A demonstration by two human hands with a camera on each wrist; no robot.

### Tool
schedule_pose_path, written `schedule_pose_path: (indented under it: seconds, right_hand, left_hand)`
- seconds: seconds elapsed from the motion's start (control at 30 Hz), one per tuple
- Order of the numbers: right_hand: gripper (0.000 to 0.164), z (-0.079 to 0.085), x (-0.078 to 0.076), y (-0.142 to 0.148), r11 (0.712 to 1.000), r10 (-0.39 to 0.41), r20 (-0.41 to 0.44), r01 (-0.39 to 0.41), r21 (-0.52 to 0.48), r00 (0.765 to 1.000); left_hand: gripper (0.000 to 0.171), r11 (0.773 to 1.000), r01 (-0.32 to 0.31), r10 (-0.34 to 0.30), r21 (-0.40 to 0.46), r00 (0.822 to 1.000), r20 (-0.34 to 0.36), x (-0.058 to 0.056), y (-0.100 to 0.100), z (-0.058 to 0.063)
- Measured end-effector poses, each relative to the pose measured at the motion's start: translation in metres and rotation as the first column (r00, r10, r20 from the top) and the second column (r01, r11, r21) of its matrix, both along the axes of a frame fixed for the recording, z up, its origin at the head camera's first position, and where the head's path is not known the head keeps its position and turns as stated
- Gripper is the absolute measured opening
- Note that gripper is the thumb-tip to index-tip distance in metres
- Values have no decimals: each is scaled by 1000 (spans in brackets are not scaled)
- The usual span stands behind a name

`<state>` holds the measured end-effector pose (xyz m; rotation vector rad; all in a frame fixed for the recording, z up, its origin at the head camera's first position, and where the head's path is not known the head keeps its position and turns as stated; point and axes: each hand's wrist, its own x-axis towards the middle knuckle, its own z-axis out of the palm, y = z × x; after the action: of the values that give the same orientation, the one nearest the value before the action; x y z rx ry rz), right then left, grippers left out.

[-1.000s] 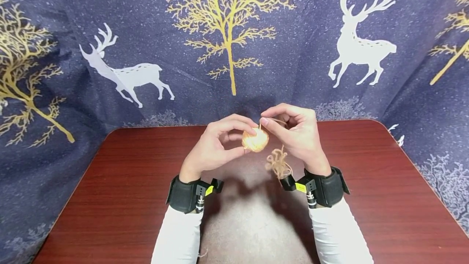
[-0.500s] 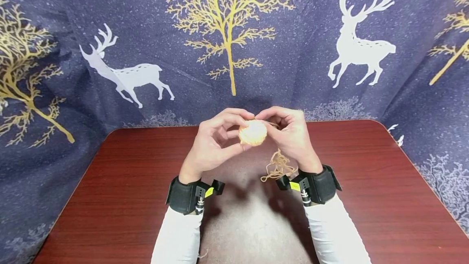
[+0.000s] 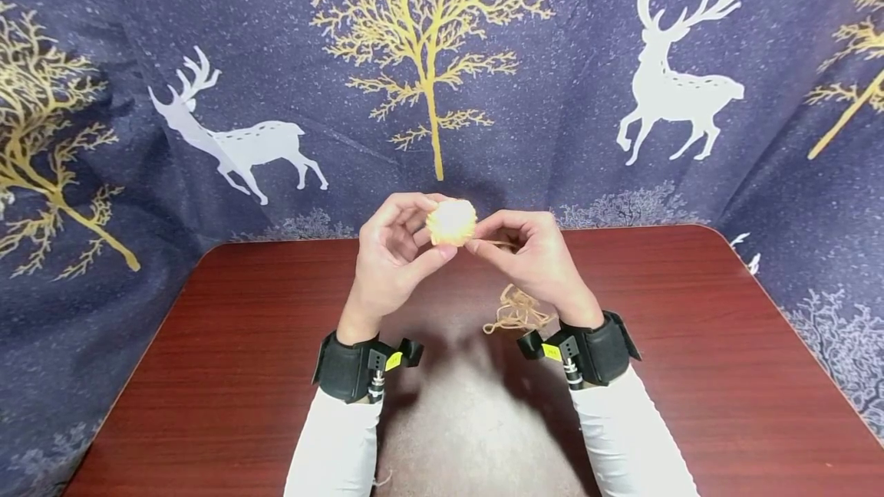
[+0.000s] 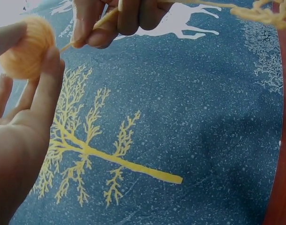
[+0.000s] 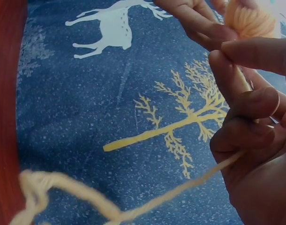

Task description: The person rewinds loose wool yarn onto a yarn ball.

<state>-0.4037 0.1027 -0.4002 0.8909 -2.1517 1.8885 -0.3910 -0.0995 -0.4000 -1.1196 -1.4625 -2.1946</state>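
A small ball of pale orange yarn [image 3: 452, 222] is held up by my left hand [image 3: 394, 259], thumb below and fingers at its far side. The left wrist view shows the wound strands of the yarn ball [image 4: 33, 49] between thumb and fingers. Close on its right, my right hand [image 3: 535, 259] pinches the yarn strand between thumb and forefinger. In the right wrist view that strand [image 5: 180, 188] runs back through the curled fingers of my right hand [image 5: 255, 117]. Its loose end is a tangle of yarn [image 3: 518, 311] below the right hand.
A reddish-brown table [image 3: 262, 313] with a grey mat [image 3: 470, 436] down its middle lies under the hands. Behind it hangs a dark blue cloth [image 3: 518, 152] printed with gold trees and white deer. A short thread [image 3: 382, 479] lies by the left sleeve.
The ball, in my left hand, has moved left and up and turned. My right hand has followed it leftward, its fingertips going from the ball's top to its lower right. The tangle has shifted slightly left.
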Motion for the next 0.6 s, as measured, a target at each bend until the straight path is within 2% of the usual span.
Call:
schedule_pose_path:
  seconds: [0.1,0.37,0.5,0.6]
  right_hand:
    - [9,1,1,0,999,0,9,0,38,1000]
    - [6,4,5,1,991,-9,-7,10,133,1000]
    - [5,5,7,0,985,-10,-24,14,170,1000]
    - [6,6,9,-3,980,-9,-50,18,197,999]
  left_hand:
    - [47,999,-50,50,-5,999,10,-1,-2,-1]
    - [46,990,-137,138,-20,990,12,-3,-3,-3]
    - [48,975,-221,221,-22,975,16,-4,-2,-4]
    - [50,955,-294,295,-42,955,19,-4,-2,-4]
